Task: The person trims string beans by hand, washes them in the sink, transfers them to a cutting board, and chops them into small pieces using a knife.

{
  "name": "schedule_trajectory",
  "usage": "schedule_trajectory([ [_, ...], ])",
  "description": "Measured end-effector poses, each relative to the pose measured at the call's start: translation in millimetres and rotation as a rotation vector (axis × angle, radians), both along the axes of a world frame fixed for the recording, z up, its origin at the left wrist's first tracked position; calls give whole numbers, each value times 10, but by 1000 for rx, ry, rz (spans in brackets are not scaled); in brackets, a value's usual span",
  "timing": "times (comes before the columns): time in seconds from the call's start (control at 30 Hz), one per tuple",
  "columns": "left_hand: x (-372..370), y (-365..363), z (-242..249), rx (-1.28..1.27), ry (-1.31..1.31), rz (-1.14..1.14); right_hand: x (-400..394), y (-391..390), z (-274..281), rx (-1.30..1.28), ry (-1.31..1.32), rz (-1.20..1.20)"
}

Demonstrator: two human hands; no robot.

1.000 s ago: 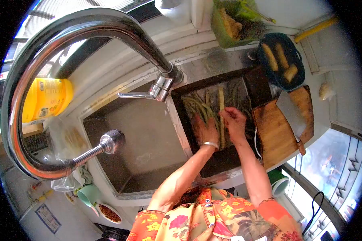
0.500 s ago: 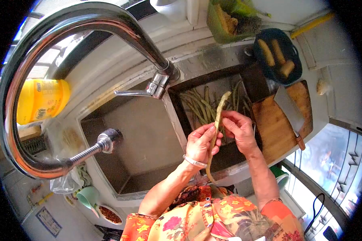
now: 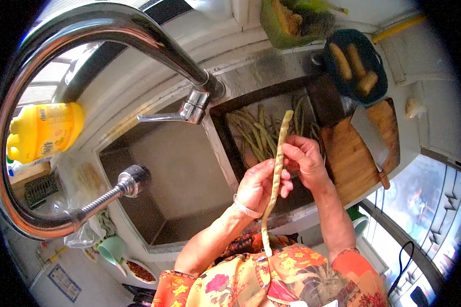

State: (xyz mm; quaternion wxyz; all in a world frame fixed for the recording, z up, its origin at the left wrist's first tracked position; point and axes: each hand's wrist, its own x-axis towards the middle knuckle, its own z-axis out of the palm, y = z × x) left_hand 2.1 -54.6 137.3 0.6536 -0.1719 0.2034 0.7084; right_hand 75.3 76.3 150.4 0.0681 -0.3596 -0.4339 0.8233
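Observation:
A long pale-green bean, flat and lumpy, stands nearly lengthwise in front of me, its lower tip close to the flowered clothing. My left hand, with a bangle at the wrist, is closed on its middle. On the other side my right hand pinches the bean between thumb and fingers a little higher up; the exact contact of the fingertips is partly hidden. Beneath both hands, several more long beans lie in the right sink basin.
The left basin sits below a large curved faucet. To the right, a cleaver rests on a wooden cutting board. Behind it stands a dark container with pale tubers, beside a green container. A yellow jug is at the left.
The bean now appears straighter and turned broadside, with its lower end reaching further down. Both hands stay around its middle, with the fingers slightly shifted. The view has moved a little.

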Motion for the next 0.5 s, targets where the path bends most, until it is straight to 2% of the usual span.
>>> schedule_trajectory([
  [0.03, 7, 10, -7, -47, 1, 23, -4, 6, -42, -4, -4, -1],
  [0.1, 7, 28, -96, -3, 14, 22, -22, 32, -180, 238, -80, 38],
  [0.17, 9, 91, -129, -154, 147, -40, -62, 60, -282, 288, -116, 49],
  [0.23, 35, 129, -258, -156, 118, -49, -105, 70, -412, 393, -188, 70],
  [0.3, 149, 196, -465, -342, 270, 138, -156, 58, -526, 349, -238, 48],
  [0.33, 176, 205, -621, -469, 361, 117, -174, 52, -642, 548, -281, 98],
  [0.37, 222, 209, -763, -467, 362, 118, -178, 45, -742, 748, -322, 147],
  [0.43, 261, 237, -966, -677, 340, 254, -141, 24, -891, 768, -396, 233],
  [0.47, 310, 110, -1238, -582, 350, 225, -112, -6, -991, 1001, -563, 193],
  [0.5, 272, 123, -1159, -580, 349, 225, -94, -27, -1096, 1232, -731, 147],
])
